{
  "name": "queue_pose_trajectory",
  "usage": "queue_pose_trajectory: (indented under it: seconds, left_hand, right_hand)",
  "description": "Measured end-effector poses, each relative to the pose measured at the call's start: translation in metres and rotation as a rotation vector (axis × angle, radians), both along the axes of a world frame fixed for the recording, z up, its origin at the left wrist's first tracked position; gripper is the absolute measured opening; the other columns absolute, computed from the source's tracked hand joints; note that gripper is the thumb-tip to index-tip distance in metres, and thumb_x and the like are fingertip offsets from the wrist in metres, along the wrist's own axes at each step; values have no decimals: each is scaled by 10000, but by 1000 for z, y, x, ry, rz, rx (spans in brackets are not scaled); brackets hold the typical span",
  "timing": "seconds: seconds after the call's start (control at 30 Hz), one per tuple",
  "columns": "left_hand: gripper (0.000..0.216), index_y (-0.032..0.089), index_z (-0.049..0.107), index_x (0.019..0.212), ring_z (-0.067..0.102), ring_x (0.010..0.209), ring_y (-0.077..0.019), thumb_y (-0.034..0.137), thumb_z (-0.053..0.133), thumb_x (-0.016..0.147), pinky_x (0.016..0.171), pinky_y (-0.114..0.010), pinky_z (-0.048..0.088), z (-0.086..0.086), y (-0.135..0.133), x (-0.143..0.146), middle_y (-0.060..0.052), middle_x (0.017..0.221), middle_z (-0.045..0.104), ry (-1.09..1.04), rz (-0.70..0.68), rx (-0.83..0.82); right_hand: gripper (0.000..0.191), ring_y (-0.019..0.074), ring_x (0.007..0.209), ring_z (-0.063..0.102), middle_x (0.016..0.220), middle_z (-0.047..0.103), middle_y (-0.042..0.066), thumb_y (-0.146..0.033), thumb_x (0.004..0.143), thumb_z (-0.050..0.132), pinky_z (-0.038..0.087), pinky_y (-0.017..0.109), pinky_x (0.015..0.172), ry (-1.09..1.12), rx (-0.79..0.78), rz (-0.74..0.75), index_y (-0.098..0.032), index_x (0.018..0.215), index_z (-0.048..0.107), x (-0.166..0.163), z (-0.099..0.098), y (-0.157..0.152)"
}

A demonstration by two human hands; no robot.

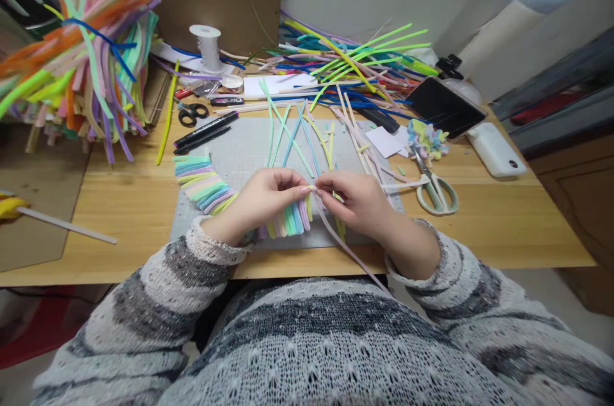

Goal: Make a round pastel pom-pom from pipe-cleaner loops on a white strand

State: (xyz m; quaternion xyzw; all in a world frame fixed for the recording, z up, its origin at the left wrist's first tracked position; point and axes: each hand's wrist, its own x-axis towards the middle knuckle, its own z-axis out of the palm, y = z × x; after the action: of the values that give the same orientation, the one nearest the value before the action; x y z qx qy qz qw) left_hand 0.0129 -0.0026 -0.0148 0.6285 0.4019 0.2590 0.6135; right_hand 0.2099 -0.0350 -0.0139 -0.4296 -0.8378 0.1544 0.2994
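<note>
Both hands meet over the middle of the grey cutting mat [249, 150], fingertips almost touching. The left hand [268, 198] is curled nearly shut, pinching the end of a row of folded pastel pipe-cleaner loops [288, 220] that runs out from under its palm and curves away to its far left [201, 185]. The right hand [357, 198] is closed in a pinch too, holding a pale pink pipe cleaner [345, 246] whose free end trails back toward the person's grey-and-white striped sweater.

It looks as though the pink strand is being worked onto the end of the looped row, right at the point where the two pinches meet. The next move would seem to call for a steady hold by the left hand while the right bends or threads the strand tightly, without loosening the neighbouring loops.

Just beyond the hands, loose pastel strands [292, 131] fan across the mat. To the right of the right hand lie pale-handled scissors [434, 185] and a small pastel cluster [426, 137]; further out, a dark tablet [446, 105] and a white case [494, 150]. Beyond the left hand sit black markers [204, 131], small black scissors [192, 113] and a spool of white thread [207, 45]. A big bundle of bright pipe cleaners [81, 54] hangs at far left, another heap [350, 61] lies against the wall, all on a light wooden desk [480, 227].
</note>
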Motion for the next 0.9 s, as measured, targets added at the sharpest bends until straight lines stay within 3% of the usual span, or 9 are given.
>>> queue_pose_trajectory:
  seconds: [0.23,0.37,0.6,0.9]
  left_hand:
    - [199,132,632,827,555,685,-116,323,604,778,658,-249,433,1,-1,2,-11,735,625,6,-34,79]
    - [162,135,618,769,494,610,-103,294,595,788,571,-228,388,6,-3,5,13,653,569,143,-20,245]
    - [51,148,599,748,514,654,-113,149,550,734,602,-238,387,4,-7,6,5,691,591,285,-35,535]
    - [83,155,586,735,504,617,-131,147,519,686,609,-279,374,2,-14,9,-6,654,587,422,-59,734]
  right_hand:
    - [144,124,694,593,811,685,52,-218,887,508,440,254,639,31,14,5,-155,875,637,0,-2,-1]
    - [142,120,639,577,739,667,41,-220,870,522,419,250,601,-11,-6,-28,-149,826,636,-3,-1,-2]
    - [110,111,648,564,728,648,26,-206,842,533,405,234,598,43,-125,1,-153,814,625,-4,-4,-3]
    - [113,82,549,459,601,535,-26,-204,776,557,332,218,523,133,-153,-75,-170,669,546,-15,-12,-9]
